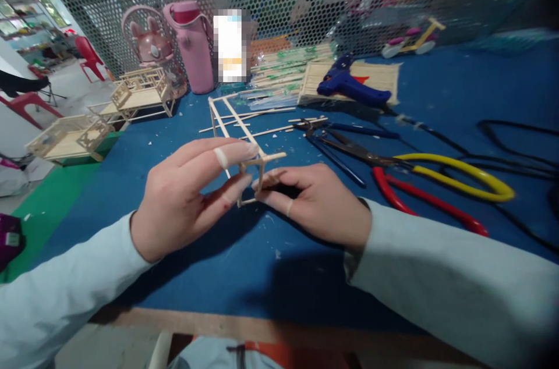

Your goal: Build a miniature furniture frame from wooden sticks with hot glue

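Note:
A small frame of thin wooden sticks (236, 119) stands tilted over the blue tabletop between my hands. My left hand (187, 185) pinches its near end, thumb below and fingers above, with pale wraps on some fingers. At the lower near corner, my right hand (314, 200) grips an upright stick of the same frame between thumb and fingers. One short stick pokes out to the right at the frame's upper near corner. Parts of the near end are hidden behind my fingertips.
Beyond the frame lie loose sticks (279, 132). To the right are pliers (336, 159), red-and-yellow-handled scissors (458, 174) and a blue glue gun (349, 84) on a stick panel (393, 81). Miniature stick furniture (142, 98) and a pink bottle (196, 55) stand at the back left.

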`<state>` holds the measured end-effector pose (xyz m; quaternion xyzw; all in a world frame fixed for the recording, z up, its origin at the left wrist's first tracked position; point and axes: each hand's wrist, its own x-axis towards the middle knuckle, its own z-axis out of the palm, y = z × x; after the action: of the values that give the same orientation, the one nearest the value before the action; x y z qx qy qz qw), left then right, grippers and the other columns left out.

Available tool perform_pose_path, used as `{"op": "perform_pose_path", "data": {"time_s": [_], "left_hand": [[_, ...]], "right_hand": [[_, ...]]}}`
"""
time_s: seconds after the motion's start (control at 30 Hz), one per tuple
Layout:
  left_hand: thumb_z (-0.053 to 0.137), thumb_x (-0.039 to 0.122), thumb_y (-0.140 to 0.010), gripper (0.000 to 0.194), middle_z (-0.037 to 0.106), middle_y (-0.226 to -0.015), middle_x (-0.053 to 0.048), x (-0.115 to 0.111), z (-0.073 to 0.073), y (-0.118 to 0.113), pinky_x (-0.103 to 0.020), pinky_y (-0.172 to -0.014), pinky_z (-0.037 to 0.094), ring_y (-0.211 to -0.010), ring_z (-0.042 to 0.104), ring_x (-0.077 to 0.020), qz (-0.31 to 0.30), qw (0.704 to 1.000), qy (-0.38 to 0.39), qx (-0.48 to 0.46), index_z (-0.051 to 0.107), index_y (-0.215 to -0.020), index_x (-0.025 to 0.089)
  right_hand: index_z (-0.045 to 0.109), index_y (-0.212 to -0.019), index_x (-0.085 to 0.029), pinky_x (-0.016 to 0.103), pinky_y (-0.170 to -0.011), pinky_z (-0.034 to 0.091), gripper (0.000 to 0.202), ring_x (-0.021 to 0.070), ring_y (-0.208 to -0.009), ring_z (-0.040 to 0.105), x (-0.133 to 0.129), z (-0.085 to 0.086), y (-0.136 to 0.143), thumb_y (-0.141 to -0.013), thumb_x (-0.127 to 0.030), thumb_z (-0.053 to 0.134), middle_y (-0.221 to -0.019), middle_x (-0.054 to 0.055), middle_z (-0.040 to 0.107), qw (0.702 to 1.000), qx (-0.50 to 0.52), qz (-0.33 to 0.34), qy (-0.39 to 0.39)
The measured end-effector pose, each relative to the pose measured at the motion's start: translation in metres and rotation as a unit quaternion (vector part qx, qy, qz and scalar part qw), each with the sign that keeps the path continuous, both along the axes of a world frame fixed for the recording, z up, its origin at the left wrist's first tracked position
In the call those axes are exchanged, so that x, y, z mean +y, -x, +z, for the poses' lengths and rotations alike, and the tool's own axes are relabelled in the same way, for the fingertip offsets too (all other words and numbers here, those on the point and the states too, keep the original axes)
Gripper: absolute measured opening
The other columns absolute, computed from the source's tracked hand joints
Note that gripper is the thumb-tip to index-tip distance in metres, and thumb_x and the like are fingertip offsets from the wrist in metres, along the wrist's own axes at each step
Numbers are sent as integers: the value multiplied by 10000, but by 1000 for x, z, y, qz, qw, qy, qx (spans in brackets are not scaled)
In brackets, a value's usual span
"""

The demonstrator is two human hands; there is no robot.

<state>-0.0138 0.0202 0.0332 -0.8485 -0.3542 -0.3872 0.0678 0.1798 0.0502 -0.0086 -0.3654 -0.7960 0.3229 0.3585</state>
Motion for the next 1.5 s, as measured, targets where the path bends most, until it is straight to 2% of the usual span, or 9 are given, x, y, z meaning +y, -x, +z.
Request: {"op": "perform_pose_path", "data": {"time_s": [0.23, 0.43, 0.63, 0.73, 0.87, 1.03, 1.17, 1.3, 1.5], "left_hand": [[639, 175, -811, 129, 722, -957, -81, -5, -1, 6, -222, -795, 566, -871, 689, -148, 30, 999, -25, 5, 662, -935, 152], [680, 193, -790, 95, 738, -907, -52, -11, -3, 14, -214, -783, 555, -838, 696, -142, 47, 998, -22, -22, 670, -881, 170], [729, 201, -740, 79, 702, -864, -38, -5, -12, 14, -189, -659, 529, -751, 660, -115, 36, 993, -1, -111, 682, -800, 181], [723, 166, -739, 45, 684, -787, -23, -3, -23, 13, -167, -611, 501, -689, 634, -94, 28, 990, 52, -126, 686, -764, 169], [690, 147, -756, 37, 692, -818, -28, -6, -30, 21, -202, -713, 499, -758, 641, -114, 16, 978, 199, -55, 683, -789, 161], [579, 176, -791, 79, 666, -769, -17, 6, -7, 31, -213, -594, 454, -645, 579, -114, 86, 949, 294, -72, 644, -826, 146], [536, 283, -841, 193, 657, -767, -22, 19, 5, 29, -210, -554, 418, -598, 534, -101, -8, 944, 322, -66, 658, -871, 137], [652, 308, -773, 206, 630, -771, -34, 15, -5, 33, -219, -594, 442, -644, 538, -113, -124, 946, 295, -47, 657, -892, 139], [746, 255, -691, 277, 621, -760, -23, 9, -13, 40, -219, -566, 457, -629, 544, -113, -128, 945, 301, -20, 635, -929, 169]], "right_hand": [[700, -787, -194, 197, -681, 489, 105, 108, -704, 662, -1, 4, -1, -773, -128, 620, -774, -26, 730, 999, -9, 12, -28], [693, -799, -186, 183, -614, 466, 138, 87, -644, 620, -1, 10, -1, -789, -92, 593, -743, -22, 703, 996, -33, 23, -77], [684, -812, -197, 236, -645, 475, 124, 129, -690, 621, 11, 33, -16, -833, -164, 567, -749, 19, 686, 971, -91, 0, -222], [675, -822, -206, 264, -642, 473, 168, 157, -712, 622, 15, 45, -26, -861, -186, 513, -765, 42, 681, 940, -190, 51, -279], [689, -827, -194, 275, -627, 458, 204, 177, -732, 618, 15, 41, -29, -864, -189, 488, -789, 63, 676, 911, -279, 65, -296], [698, -833, -181, 292, -661, 440, 212, 177, -723, 586, 5, 29, -23, -864, -179, 488, -765, 62, 657, 915, -276, 62, -288], [696, -815, -184, 298, -654, 418, 211, 170, -683, 559, -6, 24, -20, -857, -172, 490, -707, 52, 633, 921, -266, 60, -279], [691, -816, -190, 292, -661, 410, 233, 159, -683, 561, -14, 19, -18, -872, -161, 467, -697, 42, 639, 931, -240, 53, -270], [685, -791, -193, 301, -672, 400, 244, 156, -661, 551, -14, 17, -16, -874, -149, 460, -680, 31, 634, 930, -238, 55, -274]]}}
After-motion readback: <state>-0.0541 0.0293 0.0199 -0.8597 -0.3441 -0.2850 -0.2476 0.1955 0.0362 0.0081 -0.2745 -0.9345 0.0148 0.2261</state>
